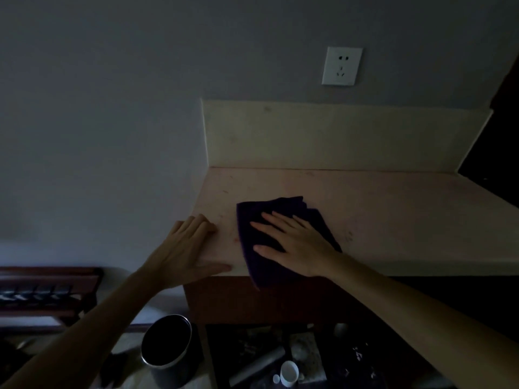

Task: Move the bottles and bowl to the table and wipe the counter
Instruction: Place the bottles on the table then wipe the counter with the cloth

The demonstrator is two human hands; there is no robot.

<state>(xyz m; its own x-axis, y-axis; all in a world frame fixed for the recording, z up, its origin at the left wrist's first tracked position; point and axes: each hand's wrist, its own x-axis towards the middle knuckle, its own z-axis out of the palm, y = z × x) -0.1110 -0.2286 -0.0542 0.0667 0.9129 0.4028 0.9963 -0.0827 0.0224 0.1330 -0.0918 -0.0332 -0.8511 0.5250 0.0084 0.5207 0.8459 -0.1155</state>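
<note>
Dim frame, detail limited. Nearest the camera, below the counter edge: a dark cylindrical bin (167,347) is standing on the floor at lower left, and a dark low surface (345,360) beside it is holding clutter, including a small white cup (289,373) and a pale tube-like item (257,366) lying on its side. Can't tell if these are the task's bottles or bowl.

2 bare forearms are reaching up from the bottom corners. Left hand (184,248) is lying flat, fingers together, palm down over the front-left corner of the counter (393,209), gripping nothing. Right hand (292,240) is pressing flat, fingers spread, on a dark purple cloth (283,217); it's an open palm on top, not a pinch.

The cloth is sitting on the counter's front-left area, its near edge hanging over the front lip. The 2 hands are near each other, not touching.

Farther back, the counter surface is showing faint marks. A pale backsplash (337,136) is running along the rear, and 1 white wall socket (341,66) is sitting above it on the grey wall. A dark wooden rack (47,293) is standing at far left.
</note>
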